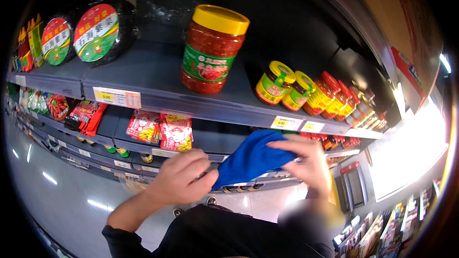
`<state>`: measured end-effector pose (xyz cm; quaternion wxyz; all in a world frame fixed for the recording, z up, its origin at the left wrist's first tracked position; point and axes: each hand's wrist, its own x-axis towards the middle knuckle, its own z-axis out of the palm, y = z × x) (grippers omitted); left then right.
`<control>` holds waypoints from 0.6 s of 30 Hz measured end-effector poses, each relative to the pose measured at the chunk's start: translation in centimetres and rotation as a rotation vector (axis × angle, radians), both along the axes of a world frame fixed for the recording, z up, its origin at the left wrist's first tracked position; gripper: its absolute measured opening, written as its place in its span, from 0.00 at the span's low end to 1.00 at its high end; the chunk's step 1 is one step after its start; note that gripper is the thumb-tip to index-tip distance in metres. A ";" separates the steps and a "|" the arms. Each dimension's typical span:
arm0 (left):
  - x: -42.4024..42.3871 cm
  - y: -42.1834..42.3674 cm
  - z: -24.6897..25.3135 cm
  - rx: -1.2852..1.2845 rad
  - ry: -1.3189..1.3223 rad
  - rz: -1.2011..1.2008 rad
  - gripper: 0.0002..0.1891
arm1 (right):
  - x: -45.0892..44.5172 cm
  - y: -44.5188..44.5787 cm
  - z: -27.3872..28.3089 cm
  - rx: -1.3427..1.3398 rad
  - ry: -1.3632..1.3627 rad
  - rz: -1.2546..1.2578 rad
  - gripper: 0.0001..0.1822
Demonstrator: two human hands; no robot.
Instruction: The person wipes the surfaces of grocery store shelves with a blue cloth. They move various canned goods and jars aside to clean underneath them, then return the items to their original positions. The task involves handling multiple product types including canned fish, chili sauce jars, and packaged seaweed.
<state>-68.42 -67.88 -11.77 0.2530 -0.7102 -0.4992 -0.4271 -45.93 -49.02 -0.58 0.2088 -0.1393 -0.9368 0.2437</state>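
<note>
A blue cloth [247,157] is stretched between my two hands, in front of the shelves and below the upper shelf's edge. My left hand [184,175] grips its lower left end with the fingers curled. Thumb and fingers of my right hand [304,159] pinch the cloth's upper right part. Above the cloth, a large jar of red chilli sauce [209,50] with a yellow lid stands upright near the front of the upper shelf [150,57]. Neither hand touches the jar. Smaller jars with yellow-green lids [275,82] stand to its right.
Round dark packs with red, white and green labels [96,33] stand at the left of the upper shelf. Red-lidded jars [322,93] line its right. Price tags [117,96] run along its edge. Red sachets [175,131] lie on the shelf below. Shiny floor tiles [68,186] show at lower left.
</note>
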 end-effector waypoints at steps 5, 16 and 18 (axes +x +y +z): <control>-3.1 0.5 6.5 0.188 0.160 0.154 0.19 | 5.3 1.6 4.4 -0.037 0.395 -0.221 0.22; -7.5 8.9 15.2 0.120 0.146 0.542 0.43 | 2.2 6.8 11.1 0.166 0.553 -0.419 0.22; -7.1 10.1 15.2 0.056 0.051 0.499 0.45 | 1.2 7.8 11.1 0.149 0.571 -0.385 0.22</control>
